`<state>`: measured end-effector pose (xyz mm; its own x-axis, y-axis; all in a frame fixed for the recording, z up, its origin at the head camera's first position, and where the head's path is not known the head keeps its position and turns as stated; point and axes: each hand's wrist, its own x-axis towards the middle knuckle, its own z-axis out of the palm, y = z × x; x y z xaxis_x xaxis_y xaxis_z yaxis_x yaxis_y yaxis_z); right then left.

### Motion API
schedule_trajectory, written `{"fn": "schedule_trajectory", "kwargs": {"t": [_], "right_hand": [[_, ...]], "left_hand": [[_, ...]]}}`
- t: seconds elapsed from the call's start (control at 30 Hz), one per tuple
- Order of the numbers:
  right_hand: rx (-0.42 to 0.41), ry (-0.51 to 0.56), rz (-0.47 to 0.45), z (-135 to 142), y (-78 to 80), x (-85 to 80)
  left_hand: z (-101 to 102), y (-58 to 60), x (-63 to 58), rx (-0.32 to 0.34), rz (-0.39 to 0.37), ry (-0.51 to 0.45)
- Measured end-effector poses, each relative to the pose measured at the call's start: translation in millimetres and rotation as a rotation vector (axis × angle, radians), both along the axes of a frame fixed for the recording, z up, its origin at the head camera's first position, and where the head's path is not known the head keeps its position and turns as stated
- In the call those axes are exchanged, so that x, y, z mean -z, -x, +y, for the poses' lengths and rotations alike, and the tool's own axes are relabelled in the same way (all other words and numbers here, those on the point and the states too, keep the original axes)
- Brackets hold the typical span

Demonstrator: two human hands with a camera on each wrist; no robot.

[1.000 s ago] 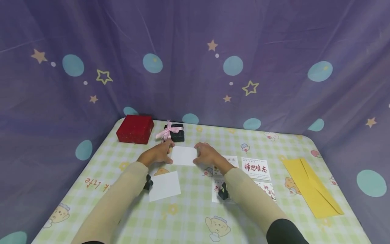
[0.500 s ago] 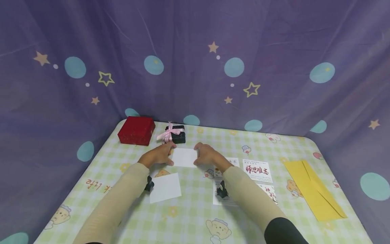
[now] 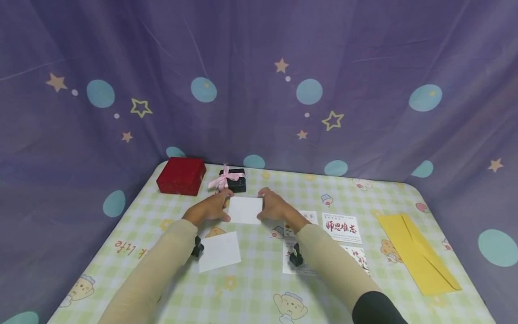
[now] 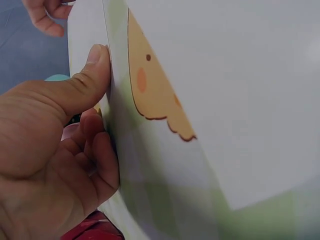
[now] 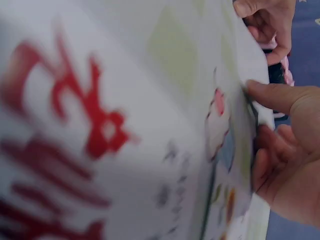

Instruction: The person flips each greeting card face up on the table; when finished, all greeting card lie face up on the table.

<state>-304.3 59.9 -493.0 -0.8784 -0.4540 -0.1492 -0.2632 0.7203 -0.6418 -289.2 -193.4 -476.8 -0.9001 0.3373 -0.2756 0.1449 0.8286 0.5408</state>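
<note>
A blank white card [image 3: 245,210] is held by its two short sides between my hands at the middle of the table. My left hand [image 3: 208,208] pinches its left edge; in the left wrist view the thumb [image 4: 92,75] lies on the near face and the other fingers curl behind. At the right edge, my right hand [image 3: 276,208] pinches in the same way, thumb on the card in the right wrist view. A second blank white card [image 3: 220,252] lies flat on the tablecloth, beside my left wrist.
Several printed cards with red characters [image 3: 341,227] lie under and beside my right forearm. A yellow envelope [image 3: 418,254] rests at the right. Behind my left hand are a red box [image 3: 181,176] and a small black box [image 3: 236,182] with a pink ribbon.
The head view has shifted slightly. Both hands keep their grip on the white card, and nothing else has visibly moved.
</note>
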Motion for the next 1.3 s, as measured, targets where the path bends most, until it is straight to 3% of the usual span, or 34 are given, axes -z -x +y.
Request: {"fn": "schedule_trajectory", "kwargs": {"t": [0.2,0.33,0.57,0.67,0.73,0.93,1.17,1.3], "right_hand": [[-0.023,0.079,0.012,9.3,3.5,9.1],[0.003,0.131,0.067,14.8,4.6,10.5],[0.028,0.290,0.125,22.5,2.1,6.5],[0.009,0.398,0.107,24.3,-0.2,1.2],[-0.005,0.454,0.084,25.0,-1.3,-1.1],[-0.042,0.547,0.008,22.5,-5.1,-5.6],[-0.022,0.579,-0.012,21.2,-8.2,-7.4],[0.001,0.577,-0.046,21.6,-9.9,-7.3]], "left_hand": [[-4.0,-2.9,3.7,0.016,0.050,-0.027],[-7.0,-2.9,7.7,-0.003,0.105,-0.049],[-9.8,-1.2,16.0,0.035,0.281,-0.063],[-10.5,-1.0,17.3,0.005,0.343,-0.094],[-10.5,-2.1,16.0,-0.045,0.312,-0.170],[-11.8,-7.2,8.9,-0.209,0.108,-0.471],[-13.2,-9.9,8.3,-0.208,0.016,-0.595],[-13.6,-10.4,9.5,-0.219,0.022,-0.618]]}}
